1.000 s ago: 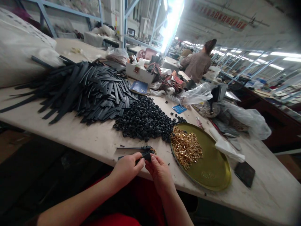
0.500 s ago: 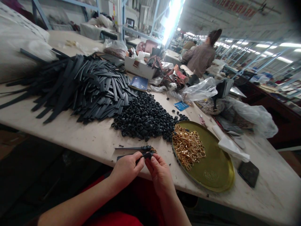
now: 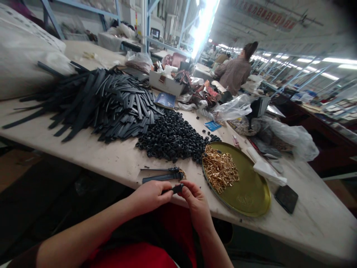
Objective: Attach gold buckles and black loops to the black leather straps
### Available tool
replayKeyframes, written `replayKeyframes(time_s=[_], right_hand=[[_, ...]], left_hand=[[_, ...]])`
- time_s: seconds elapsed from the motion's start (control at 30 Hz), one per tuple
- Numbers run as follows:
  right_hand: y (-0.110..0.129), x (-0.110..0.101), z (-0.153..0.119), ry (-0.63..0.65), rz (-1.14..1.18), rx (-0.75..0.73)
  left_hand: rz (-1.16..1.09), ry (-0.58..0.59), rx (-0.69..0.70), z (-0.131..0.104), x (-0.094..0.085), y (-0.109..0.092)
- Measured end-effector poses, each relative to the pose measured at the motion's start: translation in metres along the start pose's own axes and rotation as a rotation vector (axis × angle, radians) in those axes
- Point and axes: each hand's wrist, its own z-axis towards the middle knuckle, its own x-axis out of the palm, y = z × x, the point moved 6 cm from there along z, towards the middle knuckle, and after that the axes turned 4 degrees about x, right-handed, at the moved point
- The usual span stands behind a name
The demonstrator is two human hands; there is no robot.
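In the head view, both hands meet over the near edge of the table (image 3: 320,227), just in front of the person's red clothing (image 3: 145,257); the left hand (image 3: 154,194) pinches a black strap (image 3: 176,189) between thumb and fingers, the fingers curled over it; the right hand (image 3: 197,200) pinches the strap's other end between thumb and forefinger (how its remaining fingers sit is hard to tell); the strap therefore runs between the two hands, partly covered by the left.

Just beyond the hands, two buckled straps (image 3: 160,177) lie side by side on the table, with gold metal at their right ends; behind them spreads a heap of black keeper loops (image 3: 173,139); to its left fans a large pile of loose black strips (image 3: 114,104); to the right, a round olive-gold tray (image 3: 251,199) bears a mound of gold buckles (image 3: 220,169) on its left part; a dark phone-like slab (image 3: 286,198) lies right of the tray; a blue booklet (image 3: 165,100) and a white box (image 3: 164,83) sit behind the loops; farther back stands a person in brown (image 3: 235,74).
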Motion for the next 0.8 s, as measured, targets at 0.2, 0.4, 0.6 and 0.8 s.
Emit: replayKeyframes(time_s=[0.2, 0.4, 0.6, 0.8], right_hand=[[-0.005, 0.012, -0.012, 0.079, 0.104, 0.063], [-0.012, 0.019, -0.014, -0.007, 0.316, 0.093], [-0.017, 0.034, -0.017, 0.044, 0.506, 0.120], [-0.016, 0.030, -0.014, 0.019, 0.419, 0.107]], left_hand=[[0.022, -0.073, 0.035, -0.016, 0.002, -0.009], [-0.141, -0.201, 0.040, -0.020, 0.016, -0.010], [-0.276, -0.229, 0.032, -0.019, 0.017, -0.007], [-0.374, -0.201, -0.045, -0.015, 0.015, 0.004]])
